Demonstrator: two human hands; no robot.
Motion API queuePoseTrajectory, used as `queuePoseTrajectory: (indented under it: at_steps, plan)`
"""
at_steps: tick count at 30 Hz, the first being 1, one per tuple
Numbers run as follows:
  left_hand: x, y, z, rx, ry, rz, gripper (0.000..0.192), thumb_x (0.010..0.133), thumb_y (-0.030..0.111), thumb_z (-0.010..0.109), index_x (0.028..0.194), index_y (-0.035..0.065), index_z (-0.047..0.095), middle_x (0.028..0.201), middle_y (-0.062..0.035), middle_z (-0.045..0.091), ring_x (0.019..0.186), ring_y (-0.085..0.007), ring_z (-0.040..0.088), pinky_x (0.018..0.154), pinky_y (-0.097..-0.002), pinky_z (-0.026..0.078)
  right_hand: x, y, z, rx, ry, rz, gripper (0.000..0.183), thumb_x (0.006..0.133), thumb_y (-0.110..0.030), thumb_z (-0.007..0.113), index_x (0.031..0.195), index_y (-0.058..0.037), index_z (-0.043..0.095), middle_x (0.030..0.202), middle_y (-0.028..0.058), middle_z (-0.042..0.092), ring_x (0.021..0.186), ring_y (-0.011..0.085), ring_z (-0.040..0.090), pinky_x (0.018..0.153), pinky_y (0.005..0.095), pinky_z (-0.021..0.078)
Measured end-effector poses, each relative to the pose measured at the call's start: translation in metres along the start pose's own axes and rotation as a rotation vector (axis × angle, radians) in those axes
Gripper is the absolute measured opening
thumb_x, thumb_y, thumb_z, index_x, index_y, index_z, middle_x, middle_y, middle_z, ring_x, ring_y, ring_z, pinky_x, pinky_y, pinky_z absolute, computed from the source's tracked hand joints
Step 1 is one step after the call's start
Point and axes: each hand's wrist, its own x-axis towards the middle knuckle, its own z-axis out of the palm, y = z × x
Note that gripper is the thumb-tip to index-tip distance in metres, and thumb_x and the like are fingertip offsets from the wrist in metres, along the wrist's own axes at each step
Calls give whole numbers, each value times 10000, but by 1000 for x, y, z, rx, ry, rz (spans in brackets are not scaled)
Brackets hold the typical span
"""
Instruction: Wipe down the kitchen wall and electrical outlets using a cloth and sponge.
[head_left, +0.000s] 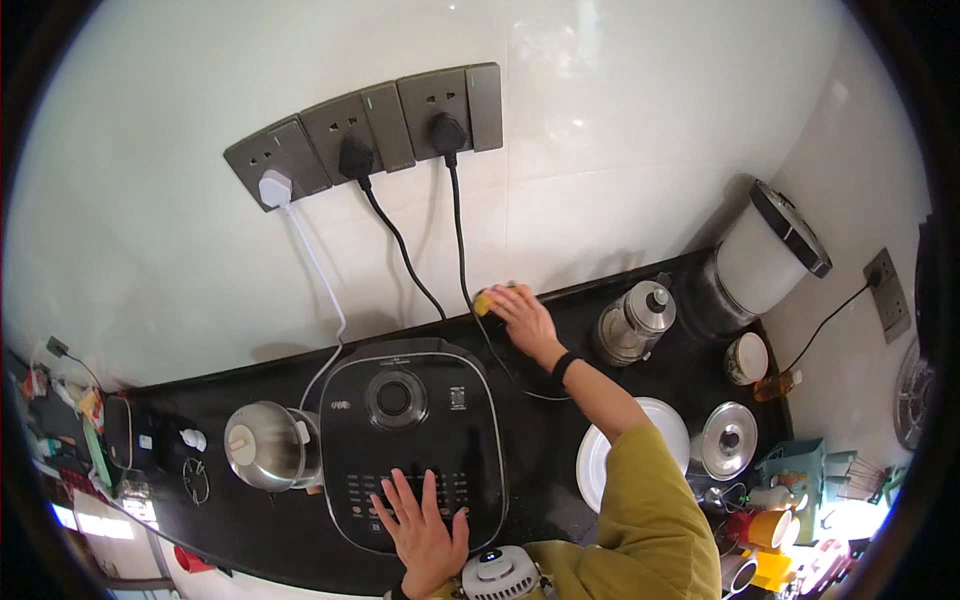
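Observation:
My right hand (531, 324) grips a small yellow sponge or cloth (482, 303), slightly blurred, where the black countertop (551, 442) meets the wall. A black power cord (459, 232) hangs close beside it. My left hand (427, 525), fingers spread, is over the front control panel of a large black kitchen appliance (397, 450); whether the palm touches cannot be told. That appliance has a rounded lid with a circular vent. A steel electric kettle or pot (264, 448) stands close to its left side.
Wall sockets (330, 139) hold several plugs. Right of my arm are a glass-and-metal pot (636, 322), a white canister (765, 259), a white plate (592, 469) and a steel lid (729, 441). A patterned cup (747, 358) and an oil bottle (778, 385) stand in the corner.

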Motion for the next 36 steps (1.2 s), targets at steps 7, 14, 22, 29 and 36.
queuePoseTrajectory:
  at_steps: [7,14,22,29,36]
  plan:
    - [-4,8,1,33,13,-52,608,808,283,524,1305,-29,368,1430,-307,134,1333,-469,92,1051,-593,56,68,73,-117,411,873,765,486,890,-262,422,1286,17,386,1332,329,308,1278,444,257,1069,532,161]
    - [2,6,-5,8,23,40,600,833,246,520,1359,32,326,1429,-293,164,1318,-463,144,1061,-567,85,31,4,-26,758,204,149,451,912,-292,387,1246,7,438,1350,348,275,1307,412,235,1097,477,118]
    - [0,13,-2,54,15,26,605,833,241,519,1363,31,316,1432,-293,148,1317,-470,130,1068,-552,77,68,39,-55,1322,1077,1244,628,892,-168,398,1335,164,101,1400,360,124,1345,441,15,1108,457,24]
    - [0,12,-3,78,26,10,627,810,224,543,1364,41,317,1442,-281,136,1326,-457,115,1074,-540,73,35,1,-86,828,624,1105,594,785,-234,650,1267,-32,366,1004,223,602,780,361,607,611,419,479]
    - [1,14,0,94,20,16,655,793,223,569,1368,46,311,1449,-275,114,1333,-451,97,1075,-540,72,13,35,-50,831,425,1350,450,677,-434,714,896,-77,552,705,132,634,668,322,620,560,405,463]
